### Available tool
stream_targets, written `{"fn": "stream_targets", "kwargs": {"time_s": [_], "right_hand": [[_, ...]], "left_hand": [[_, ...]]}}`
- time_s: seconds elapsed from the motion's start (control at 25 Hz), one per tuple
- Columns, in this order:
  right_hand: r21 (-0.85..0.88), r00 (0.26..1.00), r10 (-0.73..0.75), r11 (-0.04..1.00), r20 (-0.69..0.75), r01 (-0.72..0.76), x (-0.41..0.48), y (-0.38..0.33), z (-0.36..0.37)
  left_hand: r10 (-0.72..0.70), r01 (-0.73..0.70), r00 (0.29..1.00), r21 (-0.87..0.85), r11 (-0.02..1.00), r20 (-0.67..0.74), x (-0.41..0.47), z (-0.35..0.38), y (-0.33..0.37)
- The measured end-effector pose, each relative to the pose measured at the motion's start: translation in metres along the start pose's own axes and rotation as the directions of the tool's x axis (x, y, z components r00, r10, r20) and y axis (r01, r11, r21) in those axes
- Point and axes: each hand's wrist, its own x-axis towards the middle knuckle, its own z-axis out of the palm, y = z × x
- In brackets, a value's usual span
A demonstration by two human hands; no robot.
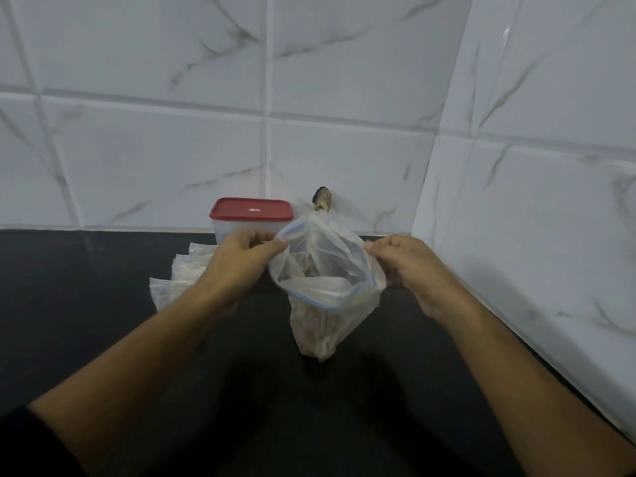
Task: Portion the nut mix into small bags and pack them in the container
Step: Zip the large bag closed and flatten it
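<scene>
Grip: left hand (246, 258) and right hand (404, 266) each pinched on opposite rims of zip bag (327, 270), mouth pulled open.
Bag: raised above black counter (86, 321), nuts (320, 339) at bottom.
Container (251, 218): red lid on, by wall.
Small bags (175, 280): stacked flat, left of bag.

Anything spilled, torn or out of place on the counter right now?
Nothing spilled or torn. Both hands, left and right, hold open the clear zip bag of nut mix. The red-lidded plastic container is still closed; the stacked empty small bags lie tidy.
</scene>
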Motion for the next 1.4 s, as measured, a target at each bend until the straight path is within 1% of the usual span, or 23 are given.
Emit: {"fn": "stream_targets", "kwargs": {"time_s": [0.08, 0.16, 0.24, 0.28, 0.32, 0.36, 0.4, 0.44, 0.48, 0.52, 0.56, 0.6, 0.68, 0.84, 0.92, 1.0, 1.08, 1.16, 1.24, 1.32, 1.4], "right_hand": [[0.111, 0.999, 0.044, 0.993, 0.021, -0.046, 0.010, -0.004, 0.000], [0.171, 0.996, 0.069, 0.982, 0.057, -0.078, 0.019, -0.010, 0.004], [0.225, 0.990, 0.077, 0.969, 0.119, -0.103, 0.024, -0.015, 0.008], [0.249, 0.987, 0.070, 0.963, 0.143, -0.104, 0.025, -0.019, 0.008], [0.251, 0.988, 0.057, 0.963, 0.145, -0.093, 0.026, -0.021, 0.009], [0.214, 0.993, 0.026, 0.976, 0.113, -0.050, 0.027, -0.022, 0.009], [0.123, 0.998, -0.030, 0.992, 0.049, 0.024, 0.026, -0.023, 0.009], [-0.013, 0.993, -0.109, 0.994, -0.040, 0.108, 0.027, -0.022, 0.009], [-0.173, 0.970, -0.204, 0.968, -0.130, 0.181, 0.027, -0.021, 0.009], [-0.309, 0.937, -0.288, 0.925, -0.197, 0.220, 0.028, -0.019, 0.009], [-0.387, 0.913, -0.336, 0.893, -0.234, 0.230, 0.028, -0.018, 0.008], [-0.411, 0.904, -0.352, 0.882, -0.243, 0.232, 0.029, -0.017, 0.008], [-0.417, 0.908, -0.361, 0.874, -0.212, 0.250, 0.031, -0.019, 0.010], [-0.420, 0.893, -0.440, 0.830, -0.091, 0.366, 0.030, -0.029, 0.016], [-0.376, 0.875, -0.485, 0.813, -0.014, 0.445, 0.028, -0.038, 0.019], [-0.327, 0.854, -0.520, 0.802, 0.032, 0.500, 0.027, -0.046, 0.023], [-0.316, 0.866, -0.498, 0.816, 0.039, 0.483, 0.027, -0.053, 0.024], [-0.292, 0.923, -0.374, 0.876, 0.091, 0.384, 0.026, -0.057, 0.021], [-0.249, 0.953, -0.220, 0.930, 0.209, 0.269, 0.023, -0.058, 0.011], [-0.229, 0.934, -0.119, 0.952, 0.336, 0.203, 0.021, -0.056, -0.002], [-0.229, 0.905, -0.073, 0.956, 0.419, 0.183, 0.021, -0.053, -0.015]], "left_hand": [[-0.065, 0.067, 0.997, -0.048, 0.997, 0.042, 0.007, -0.002, 0.009], [-0.136, 0.148, 0.983, -0.091, 0.985, 0.120, 0.015, -0.004, 0.018], [-0.159, 0.188, 0.966, -0.133, 0.973, 0.205, 0.020, -0.005, 0.023], [-0.152, 0.185, 0.963, -0.135, 0.974, 0.223, 0.021, -0.006, 0.025], [-0.133, 0.161, 0.967, -0.121, 0.979, 0.215, 0.021, -0.007, 0.026], [-0.090, 0.104, 0.980, -0.073, 0.992, 0.177, 0.021, -0.008, 0.025], [-0.012, 0.007, 0.994, 0.047, 0.999, 0.104, 0.021, -0.011, 0.024], [0.095, -0.097, 0.995, 0.213, 0.972, 0.018, 0.021, -0.014, 0.023], [0.213, -0.179, 0.976, 0.367, 0.913, -0.054, 0.020, -0.017, 0.021], [0.302, -0.228, 0.949, 0.463, 0.857, -0.090, 0.019, -0.020, 0.018], [0.344, -0.256, 0.935, 0.502, 0.826, -0.090, 0.018, -0.022, 0.016], [0.356, -0.275, 0.932, 0.507, 0.817, -0.067, 0.016, -0.022, 0.014], [0.358, -0.312, 0.934, 0.487, 0.816, 0.000, 0.013, -0.020, 0.011], [0.453, -0.404, 0.891, 0.462, 0.790, 0.004, 0.020, -0.016, 0.018], [0.468, -0.443, 0.881, 0.484, 0.754, 0.077, 0.027, -0.012, 0.028], [0.478, -0.477, 0.865, 0.542, 0.692, 0.152, 0.033, -0.007, 0.041], [0.506, -0.503, 0.843, 0.598, 0.624, 0.181, 0.038, -0.005, 0.051], [0.524, -0.491, 0.838, 0.635, 0.596, 0.156, 0.042, -0.008, 0.056], [0.525, -0.450, 0.846, 0.651, 0.611, 0.092, 0.046, -0.014, 0.057], [0.512, -0.405, 0.858, 0.661, 0.632, 0.036, 0.049, -0.021, 0.055], [0.485, -0.369, 0.875, 0.664, 0.650, 0.011, 0.051, -0.026, 0.053]]}}
